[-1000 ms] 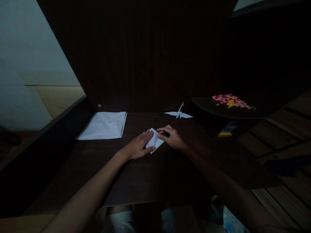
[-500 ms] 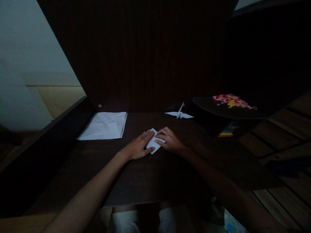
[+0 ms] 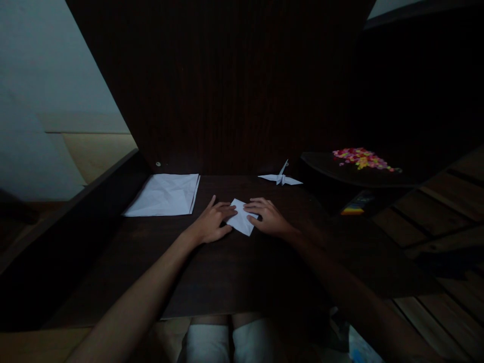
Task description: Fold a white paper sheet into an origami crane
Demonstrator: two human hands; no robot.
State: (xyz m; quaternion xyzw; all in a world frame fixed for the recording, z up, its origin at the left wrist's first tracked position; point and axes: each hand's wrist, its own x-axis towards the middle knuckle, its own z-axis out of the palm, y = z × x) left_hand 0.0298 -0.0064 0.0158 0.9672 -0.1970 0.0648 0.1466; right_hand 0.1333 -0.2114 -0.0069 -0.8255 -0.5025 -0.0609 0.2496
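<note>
A small piece of folded white paper lies on the dark wooden desk between my two hands. Along its left edge, my left hand is open, its fingers spread, one of them raised, and some fingertips touching the paper. On the paper's right side, my right hand rests with fingers stretched out over the edge and thumb apart, also open. Farther back stands a white folded paper crane with spread wings. To the left is a stack of white paper sheets, creased on top.
A dark upright panel closes off the back of the desk, and a low side board runs along the left. Small pink, red and yellow pieces are heaped on a raised corner shelf at the right.
The folded paper has turned on the desk, its lower corner swinging right. My left hand has drawn back towards the paper's left edge and raised a finger, uncovering more of it.
</note>
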